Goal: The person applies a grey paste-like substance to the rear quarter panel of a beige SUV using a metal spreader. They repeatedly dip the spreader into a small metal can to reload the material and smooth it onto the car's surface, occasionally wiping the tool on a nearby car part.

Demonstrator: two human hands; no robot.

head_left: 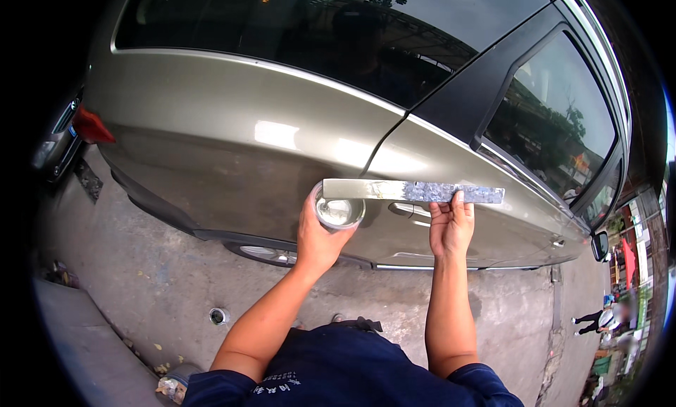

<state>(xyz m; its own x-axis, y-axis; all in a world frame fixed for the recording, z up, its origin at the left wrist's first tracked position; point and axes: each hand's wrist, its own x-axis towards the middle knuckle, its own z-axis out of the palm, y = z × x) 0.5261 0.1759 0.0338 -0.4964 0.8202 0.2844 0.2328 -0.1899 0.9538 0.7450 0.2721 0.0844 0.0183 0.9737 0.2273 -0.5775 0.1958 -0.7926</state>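
Note:
In my left hand (318, 232) is a clear round cup (338, 211) with pale paint-like liquid in it, my fingers wrapped round its side. My right hand (451, 227) pinches a long flat stirring stick (380, 189) between thumb and fingers. The stick lies nearly level, and its left end is over the cup's rim. That end is coated in a pale beige like the car's colour; the other is crusted with blue-grey dried paint. Whether the stick touches the rim I cannot tell. Just beyond my hands stands a champagne-coloured car (211, 101).
The car's door handle (403, 209) and rear wheel (267, 253) are past my hands. An open tin (219, 315) stands on the concrete floor (176, 280) at left. A grey panel (77, 329) runs along the lower left. A person (598, 320) is far off at right.

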